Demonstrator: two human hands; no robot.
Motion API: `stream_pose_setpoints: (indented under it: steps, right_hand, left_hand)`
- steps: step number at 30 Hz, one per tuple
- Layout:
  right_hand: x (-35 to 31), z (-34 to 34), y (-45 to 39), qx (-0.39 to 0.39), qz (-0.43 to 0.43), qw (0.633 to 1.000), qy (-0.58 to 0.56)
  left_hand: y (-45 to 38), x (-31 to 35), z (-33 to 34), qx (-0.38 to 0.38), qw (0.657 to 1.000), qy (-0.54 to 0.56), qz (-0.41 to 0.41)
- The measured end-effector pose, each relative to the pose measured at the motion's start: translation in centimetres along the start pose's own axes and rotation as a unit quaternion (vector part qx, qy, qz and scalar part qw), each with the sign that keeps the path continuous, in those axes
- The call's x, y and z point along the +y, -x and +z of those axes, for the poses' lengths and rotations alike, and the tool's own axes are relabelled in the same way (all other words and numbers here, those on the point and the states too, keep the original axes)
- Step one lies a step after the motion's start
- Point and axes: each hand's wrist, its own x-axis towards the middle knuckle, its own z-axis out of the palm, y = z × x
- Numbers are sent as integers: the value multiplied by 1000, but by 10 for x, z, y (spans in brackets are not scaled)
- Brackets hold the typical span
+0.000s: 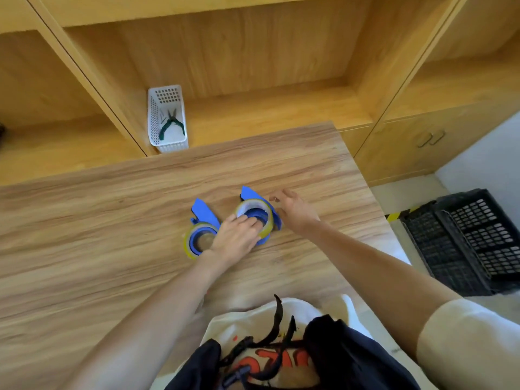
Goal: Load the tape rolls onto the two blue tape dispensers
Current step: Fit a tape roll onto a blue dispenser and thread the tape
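Note:
Two blue tape dispensers lie side by side on the wooden table point(112, 220). The left dispenser point(203, 212) carries a yellowish tape roll point(189, 243) around its blue hub. The right dispenser point(250, 195) carries a clear-yellow tape roll point(267, 220). My left hand point(235, 239) rests on the right roll, fingers pressing into its hub. My right hand point(295, 211) hovers just right of the right dispenser, fingers spread and holding nothing.
A white perforated basket point(157, 119) with green-handled pliers point(170, 123) stands on the wooden shelf behind the table. A black plastic crate point(472, 237) sits on the floor at the right, past the table's edge.

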Motion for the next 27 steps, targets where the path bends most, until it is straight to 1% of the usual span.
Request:
stream_pose_setpoints:
  steps: [5,12,16,19,22,27]
  right_hand:
    - [12,6,-1,-3,16,999,-37]
    - [23,18,-9,-7,18,999,-35]
    - [23,25,-15,-19,24,999,-42]
    - [24,31,-17,-37,41,998,-37]
    - [24,33,-20,-38,50,997,-36]
    - [23,32,-19,-58,42,997,-22]
  left_hand:
    - [-14,14,9,-2,1000,16,5]
    - [-17,14,19,13,999,38,15]
    - [-14,11,23,19,998,27,46]
    - [-13,7,28,-2,999,48,19]
    - [-18,3,30,-33,997,76,-6]
    - [-15,2,32,-69,992,108,-20]
